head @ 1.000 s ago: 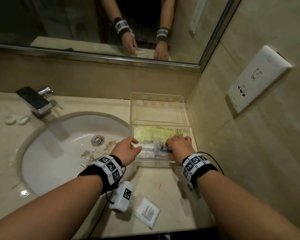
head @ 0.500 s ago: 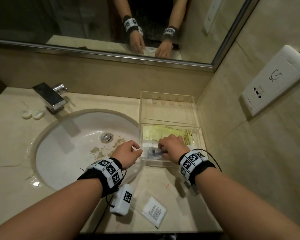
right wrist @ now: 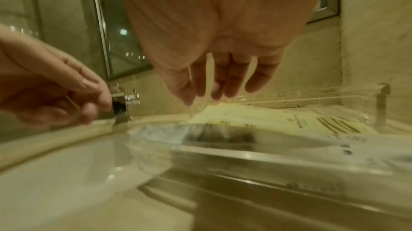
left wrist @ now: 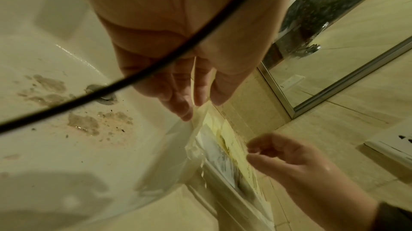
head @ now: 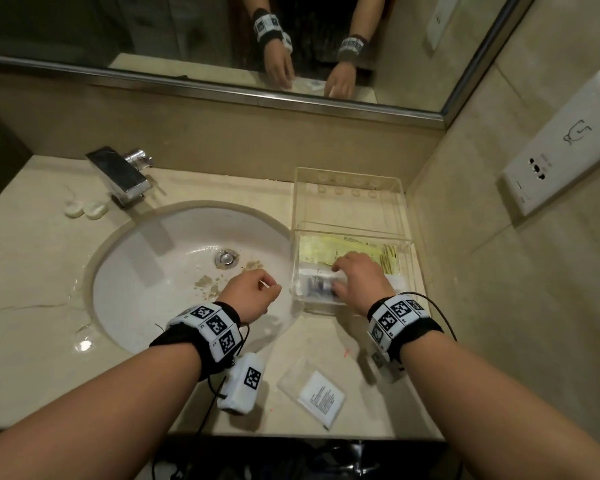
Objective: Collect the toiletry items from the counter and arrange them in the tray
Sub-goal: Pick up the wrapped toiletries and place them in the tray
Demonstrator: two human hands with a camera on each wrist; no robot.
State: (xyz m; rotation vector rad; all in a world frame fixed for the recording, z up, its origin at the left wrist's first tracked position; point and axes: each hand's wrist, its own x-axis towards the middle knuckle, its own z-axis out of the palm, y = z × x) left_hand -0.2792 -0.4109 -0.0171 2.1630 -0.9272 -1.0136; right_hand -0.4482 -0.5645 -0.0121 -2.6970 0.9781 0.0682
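A clear acrylic tray [head: 408, 258] stands right of the sink, against the side wall. Its near compartment holds a yellow packet [head: 321, 249] and, in front of it, a clear packet with a dark item inside [head: 315, 285]. My right hand [head: 336, 280] is over that compartment, fingers hanging fairly straight and touching the clear packet. The right wrist view shows the right hand [right wrist: 207, 95] gripping nothing above the yellow packet [right wrist: 256, 118]. My left hand [head: 275, 286] hovers empty at the tray's left wall, fingers relaxed. A white sachet [head: 321, 398] lies on the counter near the front edge.
The round sink [head: 174, 258] with brown stains fills the counter's middle, with a chrome faucet [head: 122, 174] behind it. Two small white round pieces [head: 85, 208] lie left of the faucet. A wall socket plate [head: 565, 147] is on the right wall. The tray's far compartment [head: 347, 206] holds nothing.
The clear packet, held at the tray's front a second ago, now lies in the near compartment under my right fingers, which have loosened. My left hand has stayed beside the tray.
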